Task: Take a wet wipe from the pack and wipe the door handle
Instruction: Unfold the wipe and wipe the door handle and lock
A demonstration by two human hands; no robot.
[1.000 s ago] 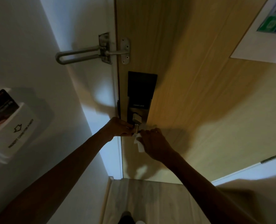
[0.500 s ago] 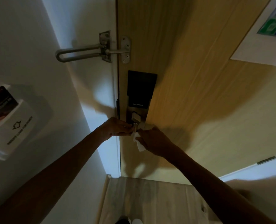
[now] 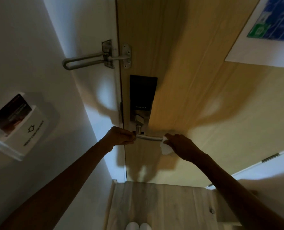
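A silver lever door handle (image 3: 148, 138) juts from the wooden door (image 3: 204, 100) below a black smart lock (image 3: 143, 92). My right hand (image 3: 182, 146) is at the handle's free right end, pressing a crumpled white wet wipe (image 3: 165, 149) against it. At the pivot end, the closed fingers of my left hand (image 3: 119, 136) pinch the handle beside the door edge. The bare metal between my hands is in plain sight. No wipe pack is in view.
A metal swing-bar guard (image 3: 88, 61) bridges the frame and door above the lock. A white key-card holder (image 3: 21, 130) with a dark card sticks out of the left wall. A blue and green notice (image 3: 271, 27) hangs at upper right. Pale wood floor (image 3: 154, 205) lies below.
My right hand has slid the wipe along the handle from the pivot end out to the free end. My left hand has stayed by the pivot.
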